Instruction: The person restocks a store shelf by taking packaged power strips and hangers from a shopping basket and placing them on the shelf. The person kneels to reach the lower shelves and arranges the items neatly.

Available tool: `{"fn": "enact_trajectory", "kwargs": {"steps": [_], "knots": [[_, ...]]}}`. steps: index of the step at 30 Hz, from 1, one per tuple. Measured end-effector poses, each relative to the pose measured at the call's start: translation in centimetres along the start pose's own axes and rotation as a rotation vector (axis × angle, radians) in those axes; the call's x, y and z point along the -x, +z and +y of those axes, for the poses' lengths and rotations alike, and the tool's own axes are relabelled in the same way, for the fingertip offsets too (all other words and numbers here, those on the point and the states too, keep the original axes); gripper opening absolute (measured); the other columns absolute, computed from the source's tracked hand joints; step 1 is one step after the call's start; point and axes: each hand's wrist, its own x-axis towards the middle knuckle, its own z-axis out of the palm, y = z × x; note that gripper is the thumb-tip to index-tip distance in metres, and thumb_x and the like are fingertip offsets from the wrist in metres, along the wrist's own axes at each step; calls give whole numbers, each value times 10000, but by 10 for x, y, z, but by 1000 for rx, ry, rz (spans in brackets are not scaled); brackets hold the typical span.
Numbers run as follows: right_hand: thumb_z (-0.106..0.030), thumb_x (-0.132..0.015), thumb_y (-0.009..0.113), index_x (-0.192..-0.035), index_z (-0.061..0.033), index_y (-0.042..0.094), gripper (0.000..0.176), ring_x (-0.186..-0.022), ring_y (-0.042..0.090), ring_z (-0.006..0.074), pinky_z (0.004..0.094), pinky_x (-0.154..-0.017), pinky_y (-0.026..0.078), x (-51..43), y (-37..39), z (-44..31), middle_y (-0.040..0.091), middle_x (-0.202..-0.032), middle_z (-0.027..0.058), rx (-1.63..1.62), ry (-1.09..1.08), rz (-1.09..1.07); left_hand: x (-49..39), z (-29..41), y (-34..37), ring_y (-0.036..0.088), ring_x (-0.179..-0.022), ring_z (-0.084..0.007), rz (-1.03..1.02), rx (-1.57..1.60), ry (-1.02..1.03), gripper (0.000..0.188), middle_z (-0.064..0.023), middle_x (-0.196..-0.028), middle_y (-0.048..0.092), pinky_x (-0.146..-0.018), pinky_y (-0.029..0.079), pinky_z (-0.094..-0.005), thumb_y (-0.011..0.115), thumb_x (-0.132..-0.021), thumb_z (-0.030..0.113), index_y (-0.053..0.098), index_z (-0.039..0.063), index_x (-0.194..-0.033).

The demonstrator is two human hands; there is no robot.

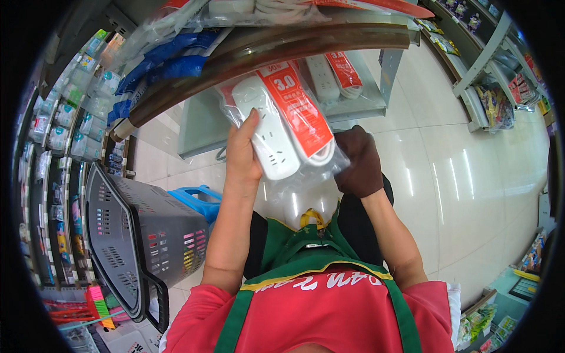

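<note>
My left hand [243, 150] grips a white power strip [267, 128] by its left side, the thumb lying on top near the sockets. The strip is in a clear plastic bag with a red printed card [300, 110] and a coiled white cable beside it. Close to the bag's right edge is my right hand [359, 161], covered by a dark brown cloth or mitt; whether it touches the bag or holds the cloth, I cannot tell. Another bagged power strip [323, 79] lies on the lower metal shelf [357, 114] beyond.
A brown-edged upper shelf [273, 42] arches across the front, with blue and clear packages [176, 57] on it. At left stand a grey shopping basket [172, 216], a blue plastic stool or similar item [201, 196] and stocked racks. Further shelving [481, 79] stands at right, across the tiled floor.
</note>
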Motion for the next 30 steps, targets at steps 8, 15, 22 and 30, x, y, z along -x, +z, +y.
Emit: {"fn": "enact_trajectory", "kwargs": {"steps": [8, 15, 22, 30], "knots": [[-215, -898, 669, -1097, -31, 615, 276, -859, 675, 163, 308, -709, 563, 5, 82, 29, 677, -988, 104, -1233, 797, 300, 9, -36, 11, 677, -948, -246, 4, -60, -161, 409, -162, -1111, 660, -829, 557, -343, 606, -931, 191, 523, -39, -1260], [-193, -952, 605, -1275, -39, 523, 367, -982, 625, 159, 290, -864, 539, -13, 54, 16, 621, -1144, 92, -1796, 321, 285, 24, -42, 33, 297, -1384, -292, -104, -1316, 321, 844, -250, -1507, 270, -1128, 249, -405, 623, -913, 409, 209, -57, -1483], [-168, -942, 560, -1242, -67, 545, 317, -1037, 574, 159, 292, -869, 480, -30, 50, -32, 597, -1135, 73, 278, 90, 497, 17, -49, 44, 374, -1352, -282, -206, -139, -199, 766, -174, -1477, 356, -1128, 297, -383, 376, -987, 585, 266, 14, -1485], [-203, -1013, 429, -1399, -81, 428, 405, -1252, 459, 172, 315, -1074, 375, 69, 146, -31, 482, -1357, 77, 1632, -583, 315, 30, -33, 17, 550, -1172, -218, -470, 517, -586, 704, -112, -1315, 538, -1031, 431, -360, 533, -892, 480, 407, 24, -1414]]}}
